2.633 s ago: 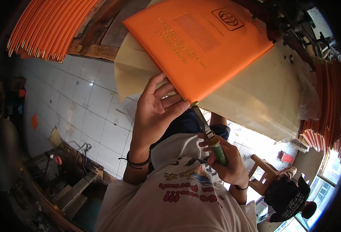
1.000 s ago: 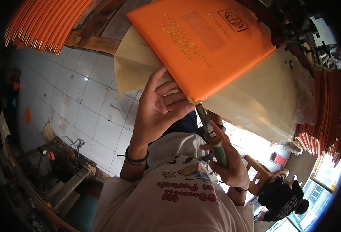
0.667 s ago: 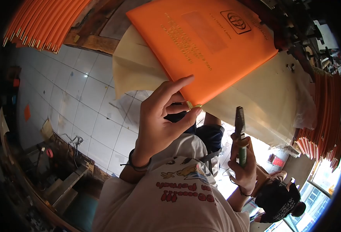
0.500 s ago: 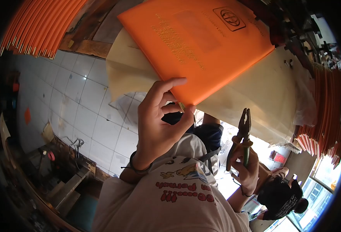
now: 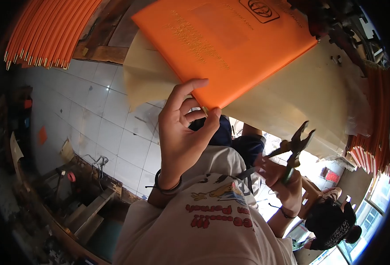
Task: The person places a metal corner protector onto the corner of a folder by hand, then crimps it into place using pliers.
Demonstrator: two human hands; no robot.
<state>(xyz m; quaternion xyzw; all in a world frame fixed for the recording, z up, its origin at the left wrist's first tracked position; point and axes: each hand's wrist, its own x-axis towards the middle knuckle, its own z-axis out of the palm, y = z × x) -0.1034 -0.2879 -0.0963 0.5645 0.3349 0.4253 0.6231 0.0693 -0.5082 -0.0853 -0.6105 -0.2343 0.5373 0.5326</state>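
Note:
An orange folder (image 5: 230, 57) with gold lettering and a printed emblem lies at the top centre, its near corner pointing towards me. My left hand (image 5: 184, 119) pinches that corner between thumb and fingers, the index finger resting along the folder's edge. A small gold-coloured metal corner piece (image 5: 205, 110) shows between the fingertips at the corner. To the right, apart from the folder, my right hand (image 5: 285, 179) holds combination pliers (image 5: 297, 143) with their jaws parted and pointing up. Its fingers are partly blurred around the handles.
Brownish sheet material (image 5: 292, 101) lies under the folder. Stacked orange folders (image 5: 49, 35) with gold-tipped corners stand at upper left, and another stack (image 5: 369, 128) at right. Another person (image 5: 329, 223) in a black cap is at lower right. Wooden framework (image 5: 89, 212) stands lower left.
The pliers have swung to the right and their jaws have opened, with the right-hand fingers spreading on the handles. My left hand stays at the folder's corner while the view shifts slightly.

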